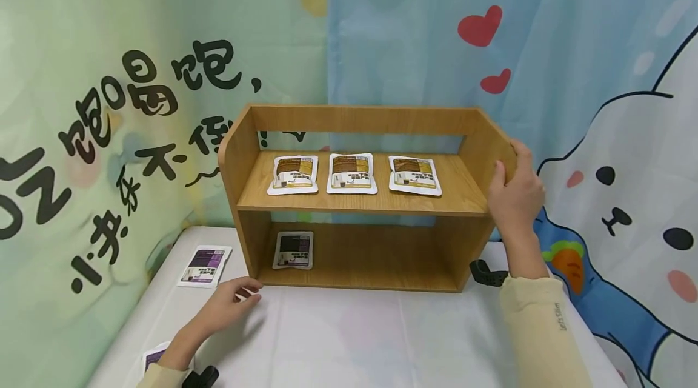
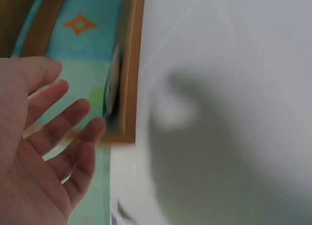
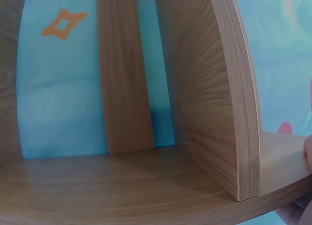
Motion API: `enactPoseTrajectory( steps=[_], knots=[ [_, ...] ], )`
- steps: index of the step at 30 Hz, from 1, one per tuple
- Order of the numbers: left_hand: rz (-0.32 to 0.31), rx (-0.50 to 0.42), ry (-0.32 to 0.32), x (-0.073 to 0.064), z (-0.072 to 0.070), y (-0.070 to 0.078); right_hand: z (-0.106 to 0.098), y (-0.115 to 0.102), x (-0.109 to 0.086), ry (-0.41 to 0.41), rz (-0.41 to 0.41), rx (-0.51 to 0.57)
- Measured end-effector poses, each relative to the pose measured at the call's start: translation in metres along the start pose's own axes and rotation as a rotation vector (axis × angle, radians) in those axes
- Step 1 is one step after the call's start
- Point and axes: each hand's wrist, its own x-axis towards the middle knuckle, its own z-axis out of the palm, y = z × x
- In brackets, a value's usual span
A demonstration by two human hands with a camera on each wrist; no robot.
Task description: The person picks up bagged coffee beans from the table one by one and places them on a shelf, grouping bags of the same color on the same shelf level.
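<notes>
A two-tier wooden shelf (image 1: 362, 119) stands on the table. My right hand (image 1: 517, 194) grips its right side panel, thumb on the near side and fingers around the edge; only a bit of this hand (image 3: 308, 149) enters the right wrist view. By the shelf's lower left corner is my left hand (image 1: 231, 304), its fingers loosely bent and nothing in them, as the left wrist view of this hand (image 2: 46, 142) confirms. Three brown-and-white pouches (image 1: 351, 174) lie in a row on the upper tier. A dark-and-white pouch (image 1: 293, 250) leans at the left of the lower tier.
On the white table (image 1: 349, 339), a purple-and-white pouch (image 1: 205, 266) lies left of the shelf. Another purple pouch (image 1: 154, 357) is partly covered by the left forearm. A printed curtain (image 1: 403, 30) hangs close behind the shelf and along both sides.
</notes>
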Motion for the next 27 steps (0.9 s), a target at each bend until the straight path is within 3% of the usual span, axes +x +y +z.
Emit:
enactPoseTrajectory(
  steps=[7,14,20,27],
  knots=[
    [-0.044,0.084,0.147,-0.019,-0.030,-0.021,-0.002,0.001,0.000,-0.009,0.006,0.003],
    [0.014,0.212,0.321,-0.019,-0.069,-0.036,-0.002,-0.002,0.002,-0.020,0.016,0.008],
    [-0.030,0.267,0.322,-0.017,-0.090,-0.043,-0.005,-0.001,0.002,-0.031,0.021,0.008],
    [-0.186,0.291,0.326,-0.015,-0.086,-0.054,-0.004,-0.001,0.001,-0.050,0.007,0.013]
  ],
)
